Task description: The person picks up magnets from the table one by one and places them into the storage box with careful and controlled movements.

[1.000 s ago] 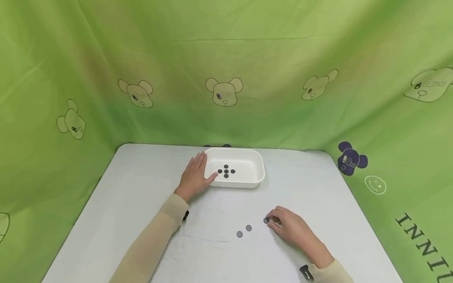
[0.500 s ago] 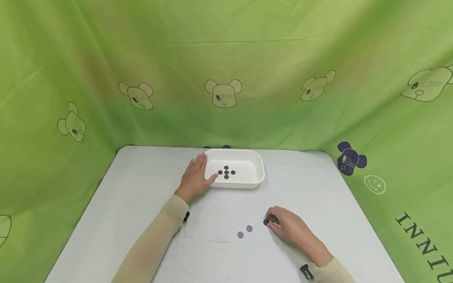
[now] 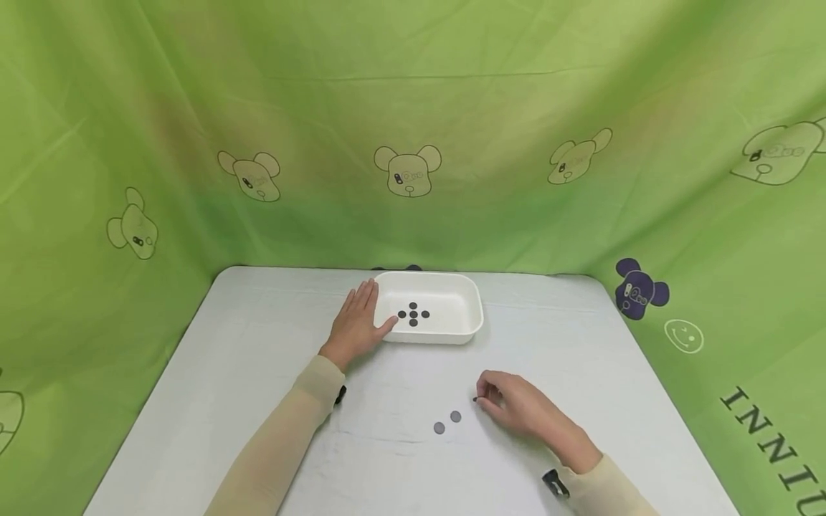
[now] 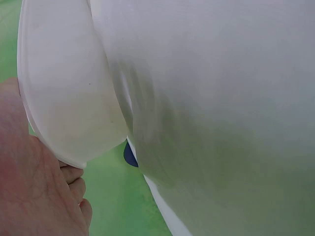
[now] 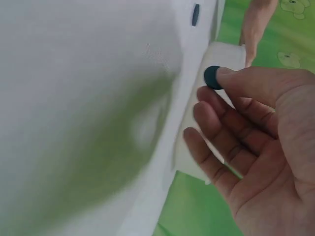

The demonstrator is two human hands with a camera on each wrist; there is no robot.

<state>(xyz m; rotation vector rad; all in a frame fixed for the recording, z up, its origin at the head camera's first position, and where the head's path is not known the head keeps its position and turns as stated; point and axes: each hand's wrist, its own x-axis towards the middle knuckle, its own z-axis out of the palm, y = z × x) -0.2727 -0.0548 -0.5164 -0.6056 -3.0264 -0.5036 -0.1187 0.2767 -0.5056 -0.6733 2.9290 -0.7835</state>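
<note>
My right hand (image 3: 519,405) pinches a small dark round disc (image 5: 212,77) between thumb and index finger. In the head view this disc shows edge-on at the fingertips; the other fingers are loosely bent. Two grey discs (image 3: 439,428) lie on the table to the left of that hand. Farther back stands a white rectangular tray (image 3: 445,337), with several dark discs (image 3: 414,314) in a cross pattern on its floor. My left hand (image 3: 353,326) rests with straight fingers along the tray's left end, its thumb over the near left corner.
A white-covered table (image 3: 258,387) fills the lower head view. Green cloth (image 3: 323,236) printed with bear heads hangs behind the table and on both sides. The tray stands close to the table's back edge.
My right hand has picked up the disc that lay at its fingertips and shifted slightly left and away from me. The left hand and the tray stay where they were.
</note>
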